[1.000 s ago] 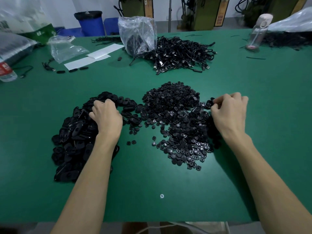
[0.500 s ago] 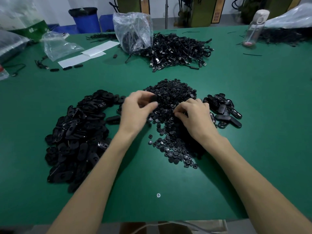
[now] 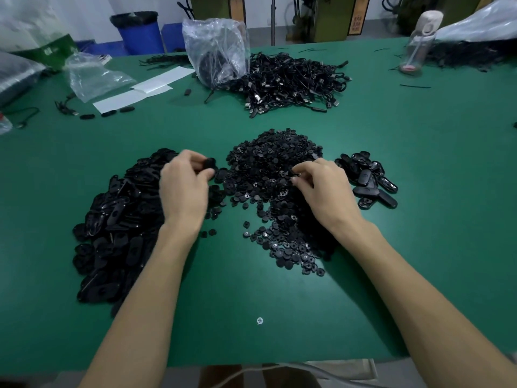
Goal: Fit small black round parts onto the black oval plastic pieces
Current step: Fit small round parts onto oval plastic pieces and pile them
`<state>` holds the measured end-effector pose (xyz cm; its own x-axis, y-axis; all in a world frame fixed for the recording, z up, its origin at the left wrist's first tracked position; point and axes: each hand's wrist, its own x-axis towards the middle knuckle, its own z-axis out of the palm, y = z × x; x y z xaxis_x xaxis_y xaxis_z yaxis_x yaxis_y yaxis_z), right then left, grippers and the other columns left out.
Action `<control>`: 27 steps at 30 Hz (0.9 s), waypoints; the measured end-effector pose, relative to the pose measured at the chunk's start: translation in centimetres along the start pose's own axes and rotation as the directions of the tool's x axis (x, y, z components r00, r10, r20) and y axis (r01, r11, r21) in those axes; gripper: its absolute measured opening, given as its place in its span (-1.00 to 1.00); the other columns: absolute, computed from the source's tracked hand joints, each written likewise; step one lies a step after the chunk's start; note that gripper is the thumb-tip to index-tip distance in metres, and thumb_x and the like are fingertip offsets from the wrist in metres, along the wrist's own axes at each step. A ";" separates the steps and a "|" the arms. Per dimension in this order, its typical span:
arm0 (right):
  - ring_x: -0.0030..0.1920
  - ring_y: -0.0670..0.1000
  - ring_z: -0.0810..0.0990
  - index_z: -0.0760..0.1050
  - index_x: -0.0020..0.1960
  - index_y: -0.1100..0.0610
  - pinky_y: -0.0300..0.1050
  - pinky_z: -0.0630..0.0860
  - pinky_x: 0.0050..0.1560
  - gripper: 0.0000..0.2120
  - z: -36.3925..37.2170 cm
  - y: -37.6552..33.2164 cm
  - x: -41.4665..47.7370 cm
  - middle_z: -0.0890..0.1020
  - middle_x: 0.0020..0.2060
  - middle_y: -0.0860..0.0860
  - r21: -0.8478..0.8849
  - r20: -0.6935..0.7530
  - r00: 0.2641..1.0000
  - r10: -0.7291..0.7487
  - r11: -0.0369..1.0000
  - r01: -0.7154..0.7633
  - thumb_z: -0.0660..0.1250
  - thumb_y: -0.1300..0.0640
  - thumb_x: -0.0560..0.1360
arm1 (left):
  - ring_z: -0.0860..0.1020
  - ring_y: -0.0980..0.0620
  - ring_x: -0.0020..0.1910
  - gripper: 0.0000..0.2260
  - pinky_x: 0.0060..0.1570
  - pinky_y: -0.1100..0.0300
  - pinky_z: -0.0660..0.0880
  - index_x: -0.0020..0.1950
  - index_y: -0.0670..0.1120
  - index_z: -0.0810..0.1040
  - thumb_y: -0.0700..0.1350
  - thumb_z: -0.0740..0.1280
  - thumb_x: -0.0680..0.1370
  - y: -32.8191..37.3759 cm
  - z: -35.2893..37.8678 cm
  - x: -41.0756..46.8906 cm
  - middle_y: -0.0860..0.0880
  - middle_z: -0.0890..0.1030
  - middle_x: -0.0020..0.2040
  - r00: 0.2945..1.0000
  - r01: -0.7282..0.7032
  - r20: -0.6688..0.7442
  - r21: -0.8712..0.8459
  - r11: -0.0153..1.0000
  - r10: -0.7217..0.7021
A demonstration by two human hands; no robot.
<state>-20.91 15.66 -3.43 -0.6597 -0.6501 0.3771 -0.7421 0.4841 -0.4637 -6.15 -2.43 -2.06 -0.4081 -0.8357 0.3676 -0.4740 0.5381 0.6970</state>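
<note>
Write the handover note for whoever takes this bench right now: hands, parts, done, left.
Left hand: holds one oval piece between the two big piles.
Right hand: fingertips pinching in the round-part pile, centre; cannot tell whether it has a part.
Oval pile: left side, large.
Done: small heap of ovals at right, probably the fitted ones.
Left: fit a round part to the held oval, then work through the oval pile.
</note>
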 end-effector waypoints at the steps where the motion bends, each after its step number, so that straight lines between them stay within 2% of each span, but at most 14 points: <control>1: 0.09 0.15 0.58 0.64 0.24 0.14 0.14 0.48 0.22 -0.77 0.0 0.0 0.0 0.66 0.03 0.08 -0.002 -0.003 1.000 -0.003 1.000 0.003 0.39 0.12 0.62 | 0.61 0.07 -0.05 -0.78 0.03 0.33 0.48 0.24 -0.15 0.64 -0.19 0.46 0.60 -0.7 -0.3 0.3 -0.08 0.63 0.15 1.000 0.017 -0.024 0.044 0.999 -0.016; 3: 0.06 0.14 0.58 0.66 0.21 0.13 0.14 0.49 0.21 -0.80 0.0 0.0 -0.1 0.66 0.00 0.08 -0.002 -0.004 1.000 -0.010 1.000 0.010 0.39 0.13 0.62 | 0.55 0.02 -0.09 -0.77 0.04 0.21 0.45 0.28 -0.16 0.62 -0.17 0.44 0.63 -1.7 -0.6 0.6 -0.15 0.51 0.24 0.997 0.067 -0.034 0.084 0.994 -0.064; 5: 0.02 0.13 0.59 0.68 0.14 0.13 0.14 0.51 0.19 -0.85 -0.1 0.0 -0.2 0.67 -0.03 0.07 0.000 -0.005 1.000 -0.013 1.000 0.013 0.40 0.14 0.61 | 0.49 0.02 -0.10 -0.74 0.02 0.19 0.42 0.31 -0.16 0.60 -0.15 0.43 0.64 -2.2 -0.6 0.8 -0.17 0.47 0.27 0.995 0.100 -0.021 0.110 0.989 -0.098; 8: 0.00 0.12 0.58 0.69 0.08 0.13 0.10 0.51 0.16 -0.88 -0.3 -0.1 -0.2 0.66 -0.06 0.06 -0.007 -0.009 1.000 -0.009 1.000 0.009 0.40 0.15 0.61 | 0.51 0.00 -0.04 -0.69 0.02 0.16 0.43 0.38 -0.15 0.54 -0.16 0.42 0.64 -2.4 -0.4 0.9 -0.17 0.51 0.27 0.994 0.107 -0.026 0.107 0.989 -0.104; 12: 0.02 0.12 0.59 0.67 0.06 0.15 0.10 0.50 0.16 -0.89 -0.5 -0.1 -0.2 0.68 -0.05 0.06 0.008 -0.005 1.000 0.007 1.000 -0.007 0.39 0.15 0.62 | 0.59 -0.08 0.12 -0.69 0.15 0.04 0.54 0.38 -0.17 0.53 -0.17 0.42 0.64 -2.5 -0.3 1.1 -0.15 0.59 0.20 0.995 0.097 -0.042 0.071 0.993 -0.094; 14: 0.04 0.12 0.58 0.65 0.06 0.15 0.10 0.50 0.15 -0.90 -0.5 -0.2 -0.2 0.67 -0.04 0.06 0.036 -0.002 1.000 0.018 0.999 -0.018 0.38 0.15 0.62 | 0.60 -0.06 0.13 -0.74 0.14 0.09 0.55 0.33 -0.18 0.56 -0.16 0.39 0.65 -2.4 -0.3 1.1 -0.14 0.61 0.18 0.993 0.093 -0.072 0.027 0.995 -0.091; 18: 0.05 0.12 0.54 0.62 0.05 0.14 0.10 0.49 0.13 -0.91 -0.4 -0.2 -0.3 0.62 -0.02 0.05 0.048 0.029 0.999 0.016 0.999 -0.018 0.35 0.15 0.64 | 0.53 0.05 0.06 -0.80 0.03 0.34 0.40 0.26 -0.17 0.60 -0.13 0.35 0.67 -1.3 0.0 0.7 -0.13 0.57 0.18 0.996 -0.015 -0.085 -0.038 0.999 0.011; 20: 0.08 0.13 0.53 0.60 0.05 0.13 0.10 0.48 0.16 -0.91 -0.3 -0.2 -0.3 0.60 -0.03 0.05 0.048 0.040 0.999 -0.003 0.999 0.002 0.34 0.14 0.64 | 0.55 0.04 0.04 -0.84 0.01 0.36 0.43 0.20 -0.15 0.62 -0.13 0.36 0.66 -0.4 0.5 0.3 -0.11 0.56 0.16 0.996 -0.084 -0.032 -0.108 0.991 0.081; 22: 0.07 0.12 0.53 0.59 0.04 0.11 0.10 0.48 0.17 -0.92 -0.3 -0.2 -0.4 0.58 -0.04 0.04 0.058 0.032 0.999 -0.023 0.998 0.021 0.33 0.14 0.65 | 0.62 -0.01 0.03 -0.87 0.04 0.23 0.56 0.17 -0.14 0.61 -0.14 0.37 0.66 0.5 1.0 -0.4 -0.11 0.61 0.10 0.987 -0.110 0.089 -0.240 0.965 0.135; 24: -0.03 0.09 0.54 0.58 0.03 0.11 0.09 0.51 0.13 -0.93 -0.3 -0.3 -0.5 0.59 -0.08 0.03 0.080 0.018 0.999 -0.031 0.996 0.029 0.32 0.15 0.64 | 0.69 -0.04 -0.08 -0.92 -0.08 0.11 0.65 0.14 -0.19 0.60 -0.23 0.36 0.66 1.5 1.6 -1.3 -0.14 0.67 0.01 0.956 -0.034 0.246 -0.442 0.896 0.158; 27: -0.11 0.08 0.57 0.55 0.02 0.12 0.09 0.54 0.02 -0.94 -0.3 -0.4 -0.4 0.63 -0.13 0.03 0.130 -0.009 1.000 -0.023 0.991 0.024 0.31 0.19 0.65 | 0.67 0.00 -0.24 -0.92 -0.24 0.14 0.64 0.13 -0.24 0.59 -0.31 0.34 0.65 2.4 2.5 -2.5 -0.14 0.68 -0.12 0.916 0.058 0.354 -0.583 0.810 0.189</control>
<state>-20.42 15.93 -3.12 -0.6438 -0.6554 0.3949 -0.7358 0.3886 -0.5546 -8.23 1.23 -2.83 -0.7392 -0.6251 0.2506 0.0470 0.3232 0.9452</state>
